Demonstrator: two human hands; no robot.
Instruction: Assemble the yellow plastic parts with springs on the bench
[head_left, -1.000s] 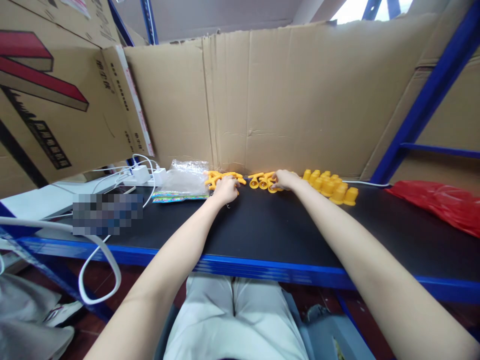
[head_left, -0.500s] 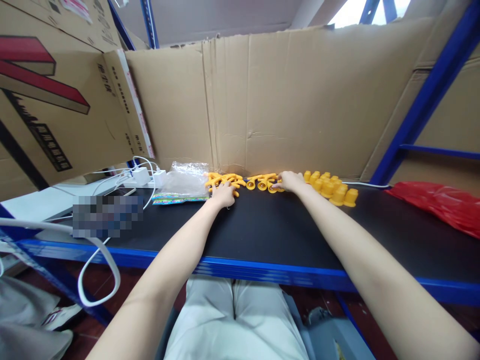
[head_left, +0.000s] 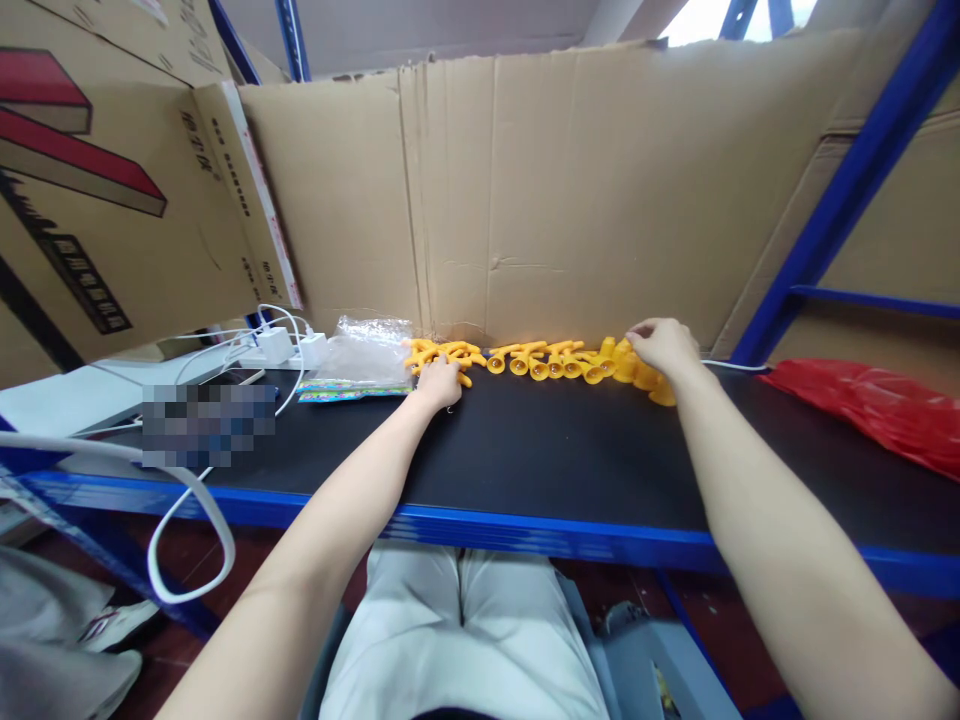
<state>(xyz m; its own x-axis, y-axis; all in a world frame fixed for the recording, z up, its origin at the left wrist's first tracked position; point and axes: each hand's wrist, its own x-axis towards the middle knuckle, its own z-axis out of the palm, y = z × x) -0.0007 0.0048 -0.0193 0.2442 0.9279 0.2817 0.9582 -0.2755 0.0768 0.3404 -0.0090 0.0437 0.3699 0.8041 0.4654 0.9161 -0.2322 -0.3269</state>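
My left hand lies over a heap of yellow branched plastic pieces against the cardboard, its fingers resting on them. Beside the heap, yellow trumpet-shaped pieces stand in a row along the back, round mouths toward me. To the right, my right hand reaches down with thumb and fingers closed at the top of a yellow cup-shaped piece. Several more yellow cups stand under and beside this hand, which partly hides them.
A clear plastic bag lies left of the heap, near white chargers and cables. Red plastic lies at the right. Cardboard walls off the back; a blue rail edges the black tabletop.
My right hand has moved right, from the trumpet-shaped pieces to the cups. More trumpet-shaped pieces now show in the row. My left hand stays on the heap; the view has shifted slightly.
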